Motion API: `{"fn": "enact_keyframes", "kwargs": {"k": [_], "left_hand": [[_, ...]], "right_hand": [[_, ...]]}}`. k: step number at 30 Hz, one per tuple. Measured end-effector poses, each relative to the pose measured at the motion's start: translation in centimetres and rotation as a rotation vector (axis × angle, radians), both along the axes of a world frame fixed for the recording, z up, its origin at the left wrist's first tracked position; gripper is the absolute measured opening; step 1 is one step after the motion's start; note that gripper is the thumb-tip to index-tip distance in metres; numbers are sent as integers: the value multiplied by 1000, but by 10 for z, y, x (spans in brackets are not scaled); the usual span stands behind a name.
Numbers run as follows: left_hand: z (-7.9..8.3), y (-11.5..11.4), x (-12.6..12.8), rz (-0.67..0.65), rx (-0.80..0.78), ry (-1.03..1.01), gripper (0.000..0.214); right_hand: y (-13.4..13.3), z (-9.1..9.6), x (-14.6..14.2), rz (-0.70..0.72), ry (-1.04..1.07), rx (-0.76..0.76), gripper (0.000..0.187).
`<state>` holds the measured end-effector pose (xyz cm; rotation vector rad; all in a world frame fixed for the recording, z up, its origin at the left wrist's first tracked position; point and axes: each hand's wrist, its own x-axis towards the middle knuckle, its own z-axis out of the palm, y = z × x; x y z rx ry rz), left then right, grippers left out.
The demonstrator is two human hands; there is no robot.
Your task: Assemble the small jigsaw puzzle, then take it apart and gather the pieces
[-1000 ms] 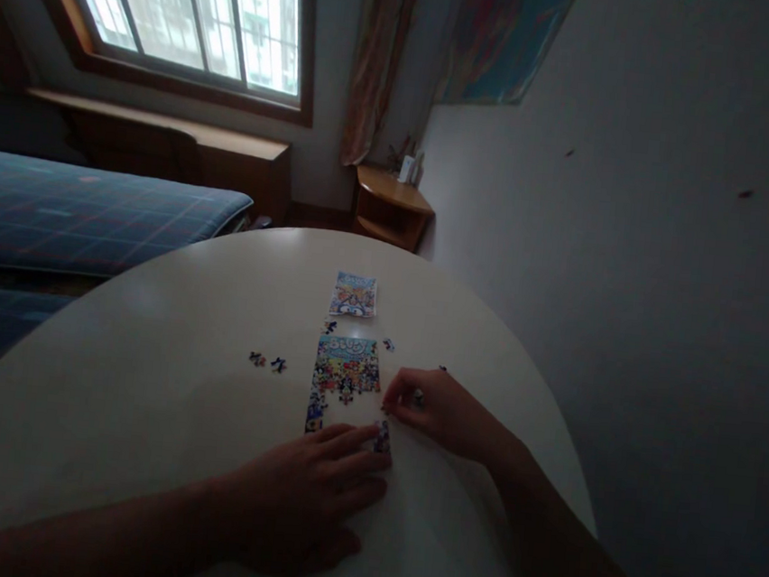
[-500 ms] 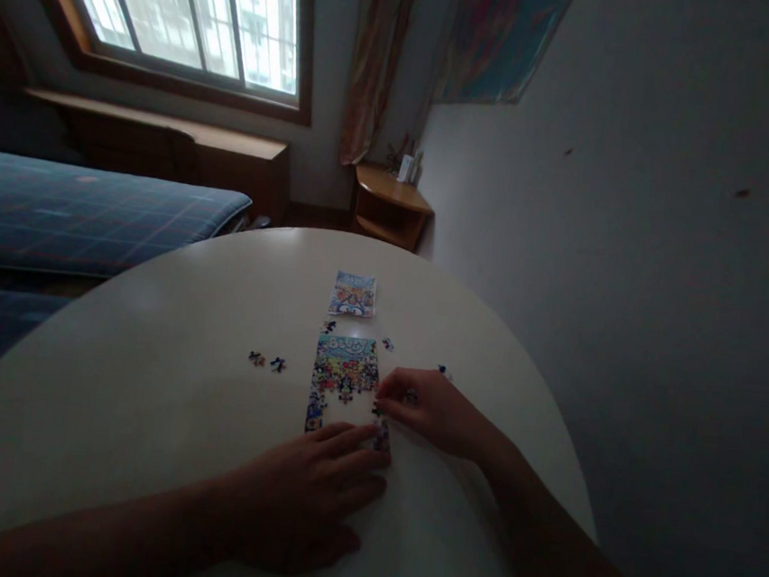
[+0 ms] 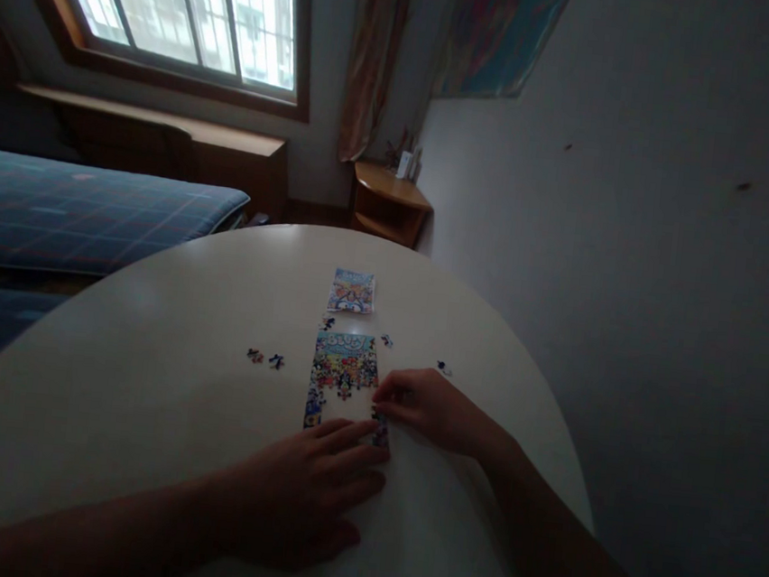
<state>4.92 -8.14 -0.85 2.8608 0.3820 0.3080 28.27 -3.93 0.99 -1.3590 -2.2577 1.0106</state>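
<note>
A partly built colourful jigsaw puzzle (image 3: 344, 368) lies in the middle of a round white table (image 3: 164, 385). My left hand (image 3: 307, 490) rests flat on the table just below the puzzle, fingers stretched out and touching its lower edge. My right hand (image 3: 424, 407) is curled at the puzzle's right lower corner, fingertips pinched on a small puzzle piece (image 3: 381, 412) against the puzzle's edge. A small reference picture card (image 3: 352, 291) lies beyond the puzzle.
Loose puzzle pieces lie on the table: two at the left (image 3: 265, 358), one above the puzzle (image 3: 328, 323), others at the right (image 3: 443, 367). A bed with a blue checked cover (image 3: 85, 214) stands left, a wooden corner shelf (image 3: 389, 203) behind, a wall on the right.
My right hand has slid left and slightly down, bringing its piece against the puzzle's right lower edge. My left hand has stayed in place.
</note>
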Motion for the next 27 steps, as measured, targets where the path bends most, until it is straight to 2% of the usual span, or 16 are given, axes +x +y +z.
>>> {"fn": "enact_keyframes", "kwargs": {"k": [13, 21, 27], "left_hand": [[3, 0, 1, -1, -4, 0, 43], [2, 0, -1, -7, -14, 12, 42], [4, 0, 0, 18, 1, 34, 42]], "right_hand": [[2, 0, -2, 10, -88, 133, 6], [0, 10, 0, 15, -108, 140, 10], [1, 7, 0, 43, -141, 141, 12]]}}
